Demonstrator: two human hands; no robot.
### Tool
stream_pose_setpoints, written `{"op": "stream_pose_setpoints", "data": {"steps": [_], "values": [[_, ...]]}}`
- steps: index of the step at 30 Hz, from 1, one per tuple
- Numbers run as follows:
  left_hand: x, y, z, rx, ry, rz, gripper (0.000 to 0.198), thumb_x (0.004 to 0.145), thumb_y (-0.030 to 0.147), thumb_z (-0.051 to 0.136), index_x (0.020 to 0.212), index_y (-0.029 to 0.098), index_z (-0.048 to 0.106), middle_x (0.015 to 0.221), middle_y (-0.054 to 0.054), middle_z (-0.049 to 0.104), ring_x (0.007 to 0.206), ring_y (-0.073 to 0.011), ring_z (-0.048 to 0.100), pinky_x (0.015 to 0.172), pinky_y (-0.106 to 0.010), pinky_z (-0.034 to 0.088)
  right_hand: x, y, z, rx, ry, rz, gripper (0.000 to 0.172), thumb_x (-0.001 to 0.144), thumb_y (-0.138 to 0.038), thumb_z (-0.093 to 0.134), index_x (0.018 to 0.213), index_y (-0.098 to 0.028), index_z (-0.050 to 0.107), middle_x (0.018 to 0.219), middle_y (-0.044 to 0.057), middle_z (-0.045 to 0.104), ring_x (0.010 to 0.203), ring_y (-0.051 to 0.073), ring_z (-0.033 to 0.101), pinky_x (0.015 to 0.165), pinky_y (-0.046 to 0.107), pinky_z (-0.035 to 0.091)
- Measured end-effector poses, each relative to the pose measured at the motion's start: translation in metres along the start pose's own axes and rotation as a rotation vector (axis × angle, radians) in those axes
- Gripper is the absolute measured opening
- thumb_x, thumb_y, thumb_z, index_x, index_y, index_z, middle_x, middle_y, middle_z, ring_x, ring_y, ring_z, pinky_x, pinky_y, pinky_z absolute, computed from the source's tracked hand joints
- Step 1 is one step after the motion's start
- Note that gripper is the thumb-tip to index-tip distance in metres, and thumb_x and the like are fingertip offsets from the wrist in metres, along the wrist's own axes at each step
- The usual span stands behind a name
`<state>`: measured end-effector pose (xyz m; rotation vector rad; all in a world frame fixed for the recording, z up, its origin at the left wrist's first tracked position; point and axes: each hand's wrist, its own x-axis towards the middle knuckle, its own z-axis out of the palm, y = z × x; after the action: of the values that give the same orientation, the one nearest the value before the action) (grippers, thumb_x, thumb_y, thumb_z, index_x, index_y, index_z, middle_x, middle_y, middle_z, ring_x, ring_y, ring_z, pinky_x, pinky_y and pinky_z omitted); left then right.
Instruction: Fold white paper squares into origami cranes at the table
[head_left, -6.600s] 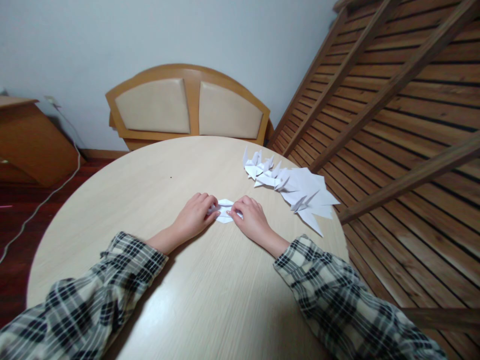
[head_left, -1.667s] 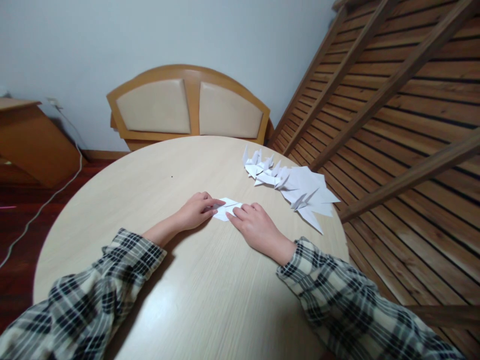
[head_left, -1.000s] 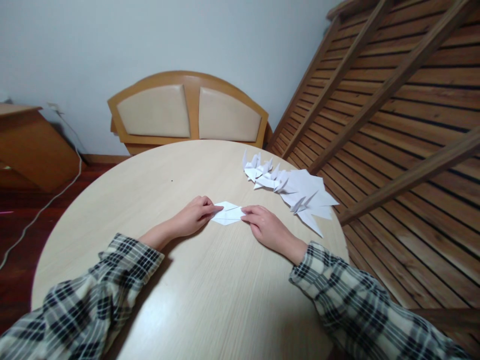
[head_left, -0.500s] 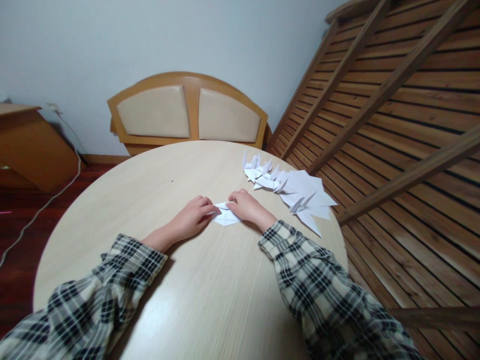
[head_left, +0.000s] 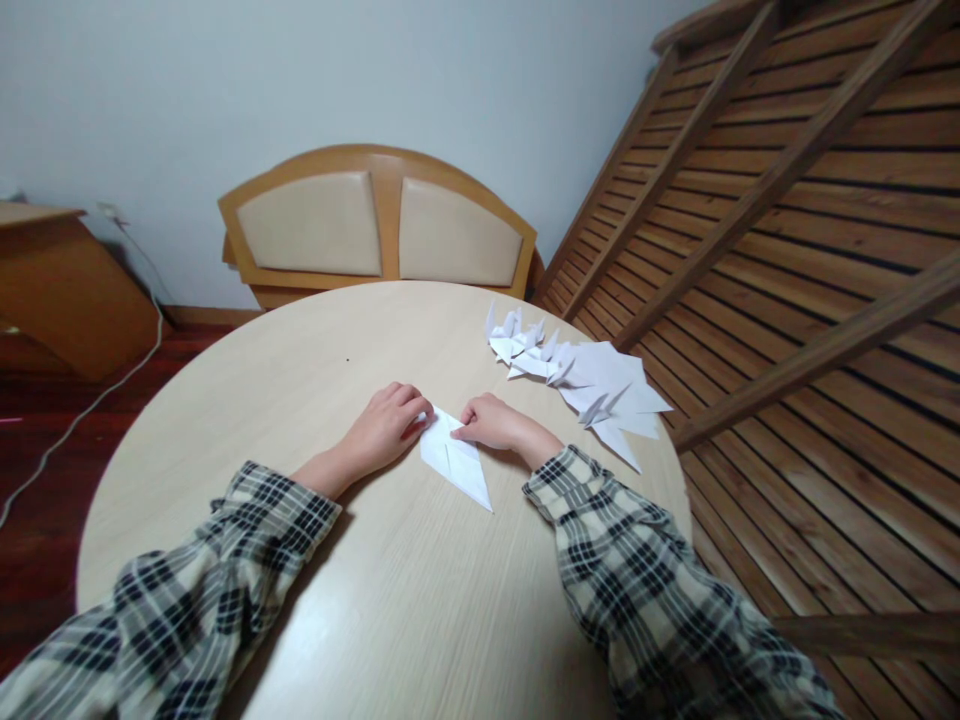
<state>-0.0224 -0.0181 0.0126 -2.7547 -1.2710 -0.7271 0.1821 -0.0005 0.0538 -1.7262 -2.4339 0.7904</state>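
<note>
A folded sheet of white paper [head_left: 456, 462] lies on the table in front of me, with one pointed end toward me and a crease down its middle. My left hand [head_left: 391, 422] pinches its upper left edge, fingers curled. On its upper right side, the thumb of my right hand [head_left: 491, 422] presses on the paper, the other fingers bent in. To the right stand several white paper cranes [head_left: 525, 345], with another folded crane [head_left: 602, 412] nearer to me.
Flat white paper sheets [head_left: 630, 375] lie under and beside the cranes at the round table's [head_left: 300, 340] right edge. Behind the table stands a padded wooden headboard [head_left: 390, 220]. Slatted wood [head_left: 810, 250] rises on the right, and a desk [head_left: 67, 280] stands at left.
The folded paper has turned so that a long point now reaches toward me, and more of it shows. Both hands have shifted slightly and stay on it.
</note>
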Motion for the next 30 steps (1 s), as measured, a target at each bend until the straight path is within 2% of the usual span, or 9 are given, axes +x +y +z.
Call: {"op": "stream_pose_setpoints", "data": {"steps": [7, 13, 16, 18, 20, 23, 26, 28, 30], "values": [[0.001, 0.006, -0.005, 0.093, 0.020, -0.002, 0.014, 0.093, 0.026, 0.050, 0.092, 0.017, 0.060, 0.092, -0.009, 0.059, 0.088, -0.0231, 0.049, 0.077, -0.036, 0.041, -0.007, 0.000, 0.008, 0.249, 0.084, -0.050, 0.014, 0.073, -0.018, 0.070, 0.071, -0.016, 0.056, 0.073, 0.004, 0.062, 0.061, 0.012, 0.050, 0.055, 0.025, 0.034], [0.002, 0.006, -0.007, 0.070, 0.087, -0.013, 0.019, 0.090, 0.017, 0.048, 0.105, 0.017, 0.059, 0.100, -0.009, 0.058, 0.094, -0.0242, 0.050, 0.084, -0.039, 0.043, -0.007, 0.013, 0.012, 0.753, 0.004, -0.025, 0.016, 0.079, -0.023, 0.064, 0.074, -0.020, 0.049, 0.053, -0.003, 0.051, 0.043, 0.009, 0.041, 0.040, 0.023, 0.024], [0.000, 0.005, -0.007, 0.021, 0.144, -0.022, 0.038, 0.083, 0.005, 0.044, 0.117, 0.018, 0.055, 0.109, -0.010, 0.056, 0.102, -0.0248, 0.050, 0.090, -0.042, 0.043, -0.003, 0.024, 0.017, 0.964, 0.076, -0.079, 0.020, 0.077, -0.026, 0.066, 0.076, -0.021, 0.046, 0.056, -0.005, 0.049, 0.041, 0.007, 0.039, 0.037, 0.021, 0.021], [0.000, 0.006, -0.007, -0.042, 0.176, -0.038, 0.041, 0.083, 0.005, 0.043, 0.120, 0.017, 0.053, 0.113, -0.012, 0.056, 0.107, -0.0250, 0.049, 0.094, -0.043, 0.042, 0.001, 0.029, 0.020, 1.074, 0.154, -0.129, 0.024, 0.076, -0.031, 0.066, 0.076, -0.021, 0.045, 0.057, -0.006, 0.048, 0.042, 0.006, 0.040, 0.036, 0.019, 0.022], [0.000, 0.009, -0.007, -0.159, 0.202, -0.100, 0.036, 0.087, 0.011, 0.042, 0.122, 0.015, 0.051, 0.114, -0.013, 0.056, 0.107, -0.0240, 0.051, 0.095, -0.042, 0.043, 0.005, 0.031, 0.024, 1.148, 0.238, -0.163, 0.029, 0.074, -0.035, 0.068, 0.077, -0.021, 0.043, 0.060, -0.006, 0.051, 0.043, 0.006, 0.043, 0.037, 0.018, 0.026], [0.004, 0.016, -0.005, -0.428, 0.253, -0.306, 0.034, 0.093, 0.026, 0.042, 0.124, 0.013, 0.050, 0.112, -0.014, 0.059, 0.100, -0.0219, 0.056, 0.091, -0.039, 0.045, 0.009, 0.031, 0.029, 1.192, 0.303, -0.193, 0.032, 0.072, -0.040, 0.069, 0.079, -0.021, 0.043, 0.062, -0.007, 0.052, 0.044, 0.006, 0.044, 0.038, 0.018, 0.029], [0.010, 0.021, -0.001, -0.720, 0.210, -0.466, 0.031, 0.093, 0.037, 0.040, 0.099, 0.014, 0.061, 0.088, -0.009, 0.064, 0.079, -0.0186, 0.057, 0.074, -0.033, 0.046, 0.011, 0.029, 0.032, 1.171, 0.316, -0.216, 0.034, 0.072, -0.042, 0.069, 0.080, -0.022, 0.042, 0.059, -0.008, 0.050, 0.042, 0.006, 0.043, 0.037, 0.017, 0.026], [0.012, 0.023, 0.002, -0.857, 0.134, -0.499, 0.034, 0.090, 0.041, 0.044, 0.075, 0.016, 0.060, 0.066, -0.004, 0.057, 0.062, -0.0153, 0.051, 0.061, -0.029, 0.042, 0.011, 0.028, 0.034, 1.163, 0.311, -0.236, 0.034, 0.072, -0.042, 0.069, 0.080, -0.022, 0.043, 0.058, -0.009, 0.049, 0.042, 0.006, 0.042, 0.037, 0.017, 0.027], [0.013, 0.023, 0.004, -0.950, 0.086, -0.511, 0.034, 0.085, 0.043, 0.052, 0.063, 0.017, 0.055, 0.057, -0.001, 0.050, 0.054, -0.0129, 0.044, 0.054, -0.028, 0.036, 0.011, 0.027, 0.036, 1.166, 0.302, -0.256, 0.034, 0.072, -0.042, 0.069, 0.080, -0.021, 0.043, 0.059, -0.008, 0.050, 0.044, 0.005, 0.042, 0.039, 0.017, 0.029]]}}
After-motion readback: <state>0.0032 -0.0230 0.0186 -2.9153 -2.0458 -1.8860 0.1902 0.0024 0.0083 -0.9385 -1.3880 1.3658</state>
